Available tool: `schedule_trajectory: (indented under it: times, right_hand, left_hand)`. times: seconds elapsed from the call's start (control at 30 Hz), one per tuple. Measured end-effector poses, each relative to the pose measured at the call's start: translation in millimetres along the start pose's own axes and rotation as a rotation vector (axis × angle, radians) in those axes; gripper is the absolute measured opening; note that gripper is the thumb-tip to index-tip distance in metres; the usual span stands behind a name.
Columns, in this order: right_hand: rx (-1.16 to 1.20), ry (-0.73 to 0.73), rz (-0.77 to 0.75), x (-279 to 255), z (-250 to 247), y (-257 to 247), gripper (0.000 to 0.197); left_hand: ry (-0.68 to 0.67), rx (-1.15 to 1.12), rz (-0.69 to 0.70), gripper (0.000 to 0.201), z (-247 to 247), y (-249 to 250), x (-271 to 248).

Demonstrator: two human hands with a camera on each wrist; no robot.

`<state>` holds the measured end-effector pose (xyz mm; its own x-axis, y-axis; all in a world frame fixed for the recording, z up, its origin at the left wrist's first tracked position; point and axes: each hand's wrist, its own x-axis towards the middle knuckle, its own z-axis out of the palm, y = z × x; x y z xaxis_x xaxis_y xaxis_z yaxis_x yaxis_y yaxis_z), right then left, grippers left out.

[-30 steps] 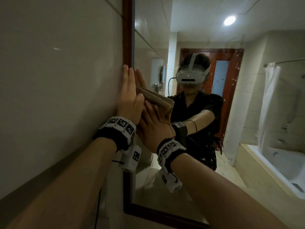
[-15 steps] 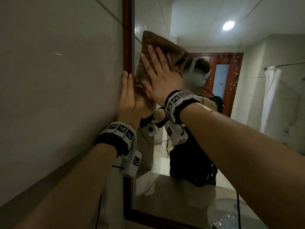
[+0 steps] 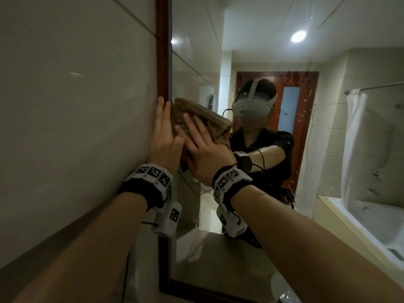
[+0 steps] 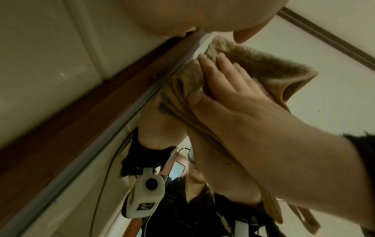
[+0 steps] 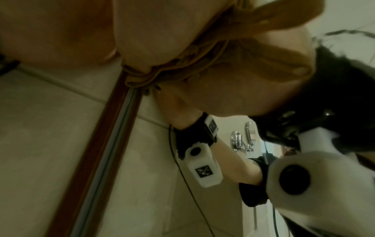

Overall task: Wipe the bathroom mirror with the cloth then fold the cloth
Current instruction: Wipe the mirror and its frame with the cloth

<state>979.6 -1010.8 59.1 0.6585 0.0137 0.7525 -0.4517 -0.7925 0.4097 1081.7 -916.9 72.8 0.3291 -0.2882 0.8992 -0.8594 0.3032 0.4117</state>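
A brown terry cloth (image 3: 197,115) is pressed flat on the mirror glass (image 3: 196,62) beside its dark wooden frame (image 3: 162,62). My right hand (image 3: 196,147) lies over the cloth with straight, spread fingers, pushing it against the glass. My left hand (image 3: 164,136) rests flat on the frame and tiled wall, fingers straight, just left of the cloth. From the left wrist, the cloth (image 4: 263,72) bunches under the right hand (image 4: 233,89) next to the frame (image 4: 101,99). The right wrist view shows cloth folds (image 5: 162,72) squeezed under the palm.
Tiled wall (image 3: 76,106) fills the left. Water drops speckle the glass (image 3: 306,106) on the right. The mirror reflects a person with a headset, a wooden door, a shower curtain and a bathtub. The frame's bottom rail (image 3: 196,291) runs below my arms.
My right hand has swept the cloth down from the high spot on the glass to level with my left hand. The left hand has stayed on the frame.
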Motion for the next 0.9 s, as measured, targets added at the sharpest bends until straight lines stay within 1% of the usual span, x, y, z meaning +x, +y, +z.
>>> schedule_trajectory:
  times: [0.13, 0.23, 0.3, 0.33, 0.4, 0.47, 0.5, 0.57, 0.67, 0.7, 0.77, 0.8, 0.9]
  right_hand:
    - [0.040, -0.026, -0.009, -1.6, -3.4, -0.8, 0.065]
    - [0.059, -0.023, -0.034, -2.2, -4.7, 2.9, 0.063]
    - [0.063, -0.012, -0.070, 1.4, -7.9, 8.2, 0.066]
    - [0.058, -0.030, -0.071, 7.0, -11.6, 13.0, 0.069]
    - [0.048, -0.097, 0.001, 23.8, -25.3, 26.7, 0.074]
    - [0.033, -0.057, 0.110, 41.3, -41.3, 43.1, 0.068]
    - [0.006, -0.024, 0.138, 46.6, -48.3, 49.9, 0.067]
    - [-0.047, 0.024, 0.135, 50.3, -52.9, 58.1, 0.068]
    - [-0.011, 0.074, 0.175, 45.9, -44.3, 51.1, 0.069]
    - [0.017, 0.067, 0.184, 42.8, -38.9, 44.1, 0.069]
    - [0.073, 0.029, 0.162, 29.9, -23.5, 27.8, 0.070]
    - [0.071, 0.032, 0.138, 21.1, -15.8, 19.0, 0.070]
    - [0.049, 0.112, 0.086, -0.4, 0.9, 0.7, 0.065]
  left_hand:
    - [0.025, 0.081, 0.018, 0.071, 2.7, 1.8, 0.8]
    - [0.090, 0.193, 0.010, 0.068, 9.2, 3.1, 1.9]
    - [0.075, 0.220, -0.020, 0.069, 13.0, 7.4, 3.0]
    - [0.056, 0.210, -0.032, 0.070, 13.9, 10.1, 4.7]
    - [0.033, 0.207, -0.025, 0.069, 13.6, 15.3, 10.8]
    - [0.025, 0.252, 0.022, 0.069, 11.5, 18.5, 20.4]
    - [0.019, 0.280, 0.036, 0.069, 9.8, 19.9, 25.4]
    - [0.021, 0.315, 0.047, 0.067, 6.7, 19.4, 33.4]
    - [0.032, 0.330, 0.096, 0.065, 3.9, 10.5, 34.6]
    - [0.025, 0.339, 0.111, 0.065, 3.6, 7.8, 33.6]
    - [0.019, 0.359, 0.112, 0.065, 4.8, 2.8, 32.2]
    - [0.021, 0.359, 0.103, 0.065, 4.3, 2.2, 32.0]
    - [0.004, 0.358, 0.085, 0.066, 2.5, 4.7, 31.8]
